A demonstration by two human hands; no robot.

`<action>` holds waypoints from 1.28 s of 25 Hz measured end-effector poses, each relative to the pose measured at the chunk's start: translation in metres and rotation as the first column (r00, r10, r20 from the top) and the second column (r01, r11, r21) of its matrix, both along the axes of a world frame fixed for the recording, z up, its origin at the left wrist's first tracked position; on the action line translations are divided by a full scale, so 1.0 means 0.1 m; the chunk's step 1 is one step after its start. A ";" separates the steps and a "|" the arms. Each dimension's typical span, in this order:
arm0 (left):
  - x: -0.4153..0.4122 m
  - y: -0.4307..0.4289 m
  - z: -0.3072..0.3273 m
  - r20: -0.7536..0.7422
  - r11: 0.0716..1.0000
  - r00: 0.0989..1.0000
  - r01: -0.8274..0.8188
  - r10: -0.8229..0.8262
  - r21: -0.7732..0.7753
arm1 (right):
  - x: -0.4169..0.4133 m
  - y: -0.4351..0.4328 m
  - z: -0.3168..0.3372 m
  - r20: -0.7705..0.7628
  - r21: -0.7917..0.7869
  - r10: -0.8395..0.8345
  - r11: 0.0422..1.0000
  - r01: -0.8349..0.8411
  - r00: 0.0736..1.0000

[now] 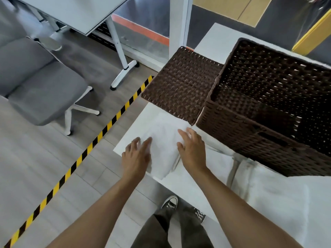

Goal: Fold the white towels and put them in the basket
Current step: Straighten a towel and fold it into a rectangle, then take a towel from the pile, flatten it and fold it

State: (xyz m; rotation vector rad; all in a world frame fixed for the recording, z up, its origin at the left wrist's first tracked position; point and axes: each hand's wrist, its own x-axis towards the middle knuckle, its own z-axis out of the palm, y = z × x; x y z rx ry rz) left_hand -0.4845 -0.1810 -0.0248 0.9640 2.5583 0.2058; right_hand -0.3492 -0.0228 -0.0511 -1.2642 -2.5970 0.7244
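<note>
Pressing flat, your left hand (137, 154) and right hand (192, 149) lie spread, fingers straight, on the folded white cloth towel (163, 149) at the white table (136, 129) corner, beside the brown woven wicker basket (241, 133). Lift carelessly and the fold may spill open or slide off the edge.

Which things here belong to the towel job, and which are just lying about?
Job: towel under left hand and right hand; basket; open lid; more towels.
Lying about: chair; far table; floor tape.
</note>
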 end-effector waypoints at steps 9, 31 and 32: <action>-0.09 0.14 0.16 0.037 0.988 0.996 0.081 -0.077 -0.133 | 0.06 -0.02 0.25 0.074 -0.055 0.059 0.997 -0.055 0.996; 1.66 1.40 1.94 -0.267 0.576 0.765 0.625 -0.586 0.526 | 2.07 0.29 2.14 -0.313 0.215 -0.399 0.854 0.473 0.862; 1.83 1.44 1.96 -0.271 0.559 0.749 0.641 -0.604 0.526 | 2.25 0.29 2.15 -0.316 0.213 -0.423 0.841 0.498 0.849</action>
